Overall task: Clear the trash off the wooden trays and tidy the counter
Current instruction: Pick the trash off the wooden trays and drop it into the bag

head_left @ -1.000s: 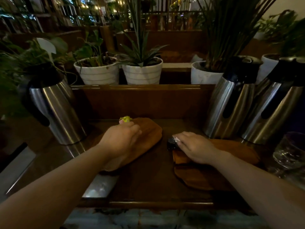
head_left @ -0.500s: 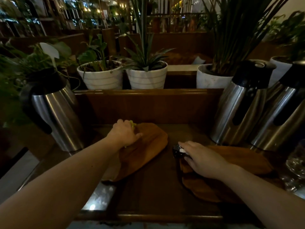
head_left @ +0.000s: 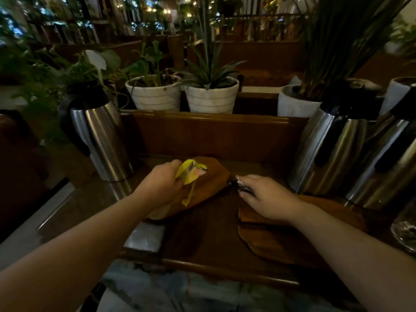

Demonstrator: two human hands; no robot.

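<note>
My left hand grips a crumpled yellow wrapper, lifted just above the left leaf-shaped wooden tray; a strip of the wrapper dangles down. My right hand pinches a small dark piece of trash between the two trays. Beneath my right wrist lie two stacked wooden trays on the right of the dark wooden counter.
One steel thermos jug stands at the left, two more at the right. A clear glass sits at the far right edge. White plant pots line the ledge behind the counter's back wall.
My left hand has raised the yellow wrapper off the left tray, and it now hangs open in my fingers. My right hand has slid toward the left tray's tip, closing on the dark piece.
</note>
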